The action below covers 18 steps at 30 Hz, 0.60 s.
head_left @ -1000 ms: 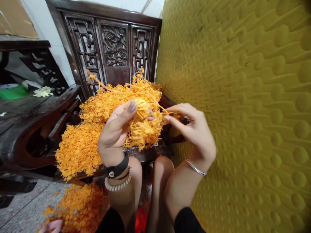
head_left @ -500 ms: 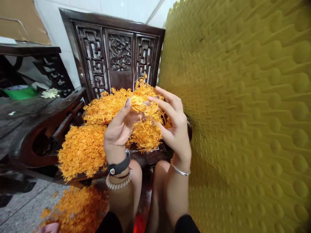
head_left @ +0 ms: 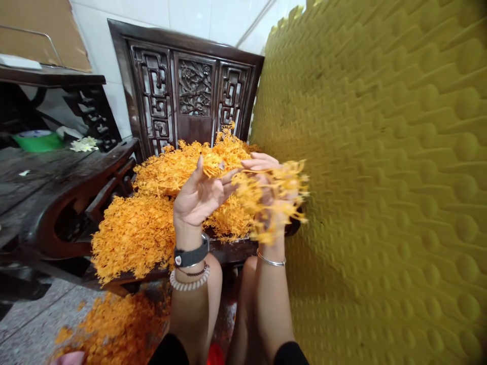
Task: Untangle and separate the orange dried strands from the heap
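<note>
My left hand (head_left: pixel 200 198) is raised with its palm partly turned up. Its thumb and fingers pinch a small gathered bundle of orange flower stems (head_left: pixel 213 166). Close on the right is my right hand (head_left: pixel 261 161), its upper fingers extended toward the left fingertips. A loose cluster of orange flower sprigs (head_left: pixel 274 195), smeared by motion, spreads across its palm and hides most of the fingers. Whether the right hand grips the cluster cannot be made out. Behind both hands lies a large heap of orange flower sprigs (head_left: pixel 167 172) on a dark carved wooden chair (head_left: pixel 196 124).
A second orange heap (head_left: pixel 133 235) covers the seat's left side. More orange pieces (head_left: pixel 114 324) lie on the speckled floor. A yellow textured foam mat (head_left: pixel 373 177) stands close on the right. At left, a dark wooden table (head_left: pixel 49 172) bears a green bowl (head_left: pixel 38 143) and white flowers (head_left: pixel 84 144).
My right hand has come left from the stem it was pinching, up beside the left hand. The loose sprigs have swung right across its palm. My left hand keeps the bundle.
</note>
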### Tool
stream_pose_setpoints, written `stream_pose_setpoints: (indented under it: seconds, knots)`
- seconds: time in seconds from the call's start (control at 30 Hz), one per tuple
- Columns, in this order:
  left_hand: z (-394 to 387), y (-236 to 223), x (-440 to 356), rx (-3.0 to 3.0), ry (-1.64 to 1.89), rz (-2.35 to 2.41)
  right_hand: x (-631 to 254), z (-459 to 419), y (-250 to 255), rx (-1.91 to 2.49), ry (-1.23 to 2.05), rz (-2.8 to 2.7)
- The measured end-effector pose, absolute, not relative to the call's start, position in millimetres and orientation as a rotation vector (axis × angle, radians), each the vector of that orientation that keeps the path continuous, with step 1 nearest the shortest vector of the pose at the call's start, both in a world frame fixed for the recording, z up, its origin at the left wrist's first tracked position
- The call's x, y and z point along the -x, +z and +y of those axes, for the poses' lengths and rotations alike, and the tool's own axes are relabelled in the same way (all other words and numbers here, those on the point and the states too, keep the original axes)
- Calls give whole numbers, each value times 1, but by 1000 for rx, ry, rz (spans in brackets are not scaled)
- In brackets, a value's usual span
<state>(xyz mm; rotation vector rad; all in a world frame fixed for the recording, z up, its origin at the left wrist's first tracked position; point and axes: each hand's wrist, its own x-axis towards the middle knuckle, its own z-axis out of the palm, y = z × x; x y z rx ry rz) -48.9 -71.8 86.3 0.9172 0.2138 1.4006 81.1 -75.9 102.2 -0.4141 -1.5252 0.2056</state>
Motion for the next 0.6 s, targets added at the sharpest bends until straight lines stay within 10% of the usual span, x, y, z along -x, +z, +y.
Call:
stream_pose_setpoints:
  seconds: [0.6]
  knots:
    - [-98, 98, 45, -1215, 1555, 375, -122, -66, 90, 1168, 302, -1394]
